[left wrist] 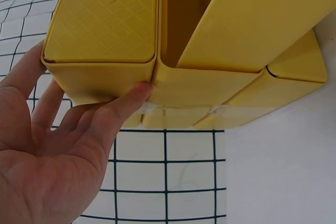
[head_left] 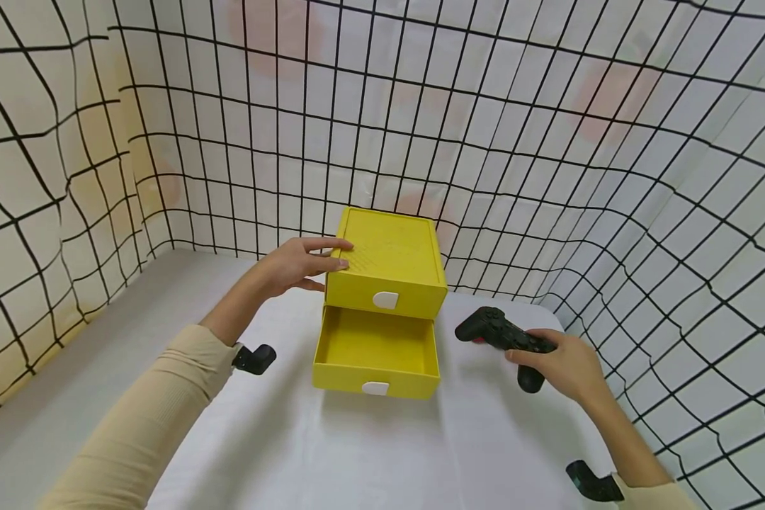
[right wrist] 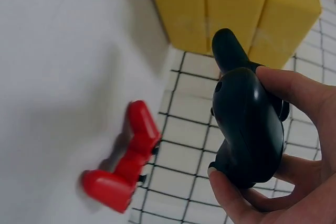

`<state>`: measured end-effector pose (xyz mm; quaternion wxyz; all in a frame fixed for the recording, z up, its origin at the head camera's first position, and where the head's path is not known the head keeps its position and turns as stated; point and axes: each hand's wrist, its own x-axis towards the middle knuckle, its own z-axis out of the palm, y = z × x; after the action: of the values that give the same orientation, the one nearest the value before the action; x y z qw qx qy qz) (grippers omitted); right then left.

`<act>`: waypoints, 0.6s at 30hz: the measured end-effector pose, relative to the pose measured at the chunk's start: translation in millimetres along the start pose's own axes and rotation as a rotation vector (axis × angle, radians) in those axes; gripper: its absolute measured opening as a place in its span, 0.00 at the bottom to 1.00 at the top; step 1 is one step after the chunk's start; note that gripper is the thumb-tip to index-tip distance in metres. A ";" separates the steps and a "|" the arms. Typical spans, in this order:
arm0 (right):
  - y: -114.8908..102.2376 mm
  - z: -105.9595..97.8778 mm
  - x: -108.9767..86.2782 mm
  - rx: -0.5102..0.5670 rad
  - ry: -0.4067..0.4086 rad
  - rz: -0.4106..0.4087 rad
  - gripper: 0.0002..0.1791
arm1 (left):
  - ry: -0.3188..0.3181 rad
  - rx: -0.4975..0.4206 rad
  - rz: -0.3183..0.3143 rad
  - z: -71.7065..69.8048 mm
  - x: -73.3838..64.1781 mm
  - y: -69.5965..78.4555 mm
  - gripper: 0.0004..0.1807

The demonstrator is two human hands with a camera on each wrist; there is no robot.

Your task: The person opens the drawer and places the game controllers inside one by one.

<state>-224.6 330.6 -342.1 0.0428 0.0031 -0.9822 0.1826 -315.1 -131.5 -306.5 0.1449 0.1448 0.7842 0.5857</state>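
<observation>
A yellow drawer cabinet [head_left: 392, 248] stands mid-table, one drawer [head_left: 375, 347] pulled out below its shut top drawer. That pulled-out drawer has nothing inside. My left hand [head_left: 296, 265] rests at the cabinet's upper left edge, some fingers over the top and another against the side [left wrist: 100, 80]. To the cabinet's right, my right hand [head_left: 564, 365] grips a black game controller [head_left: 497, 329] by one end, above the table. Beneath it, a red game controller [right wrist: 128, 161] lies on the table; in the head view the black one mostly hides it.
Black wire mesh [head_left: 280, 142] surrounds the white table [head_left: 382, 453] at the back and both sides, with pale sheeting behind it. The right hand is close to the right mesh. Black wrist mounts [head_left: 255, 359] stick out from both sleeves.
</observation>
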 end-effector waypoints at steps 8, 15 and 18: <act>-26.9 -13.4 -6.2 0.001 -0.001 -0.027 0.44 | -0.004 -0.006 0.003 0.0 0.5 -0.2 0.29; -49.7 -25.6 -8.1 0.016 -0.010 -0.045 0.43 | 0.001 -0.009 -0.006 -0.5 0.4 0.4 0.29; -57.6 -29.6 -9.0 0.011 -0.024 -0.047 0.43 | 0.001 -0.008 -0.007 -0.5 0.1 0.6 0.29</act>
<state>-211.9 287.4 -294.7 0.0352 0.0285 -0.9813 0.1870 -315.3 -131.7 -305.8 0.1474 0.1411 0.7823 0.5885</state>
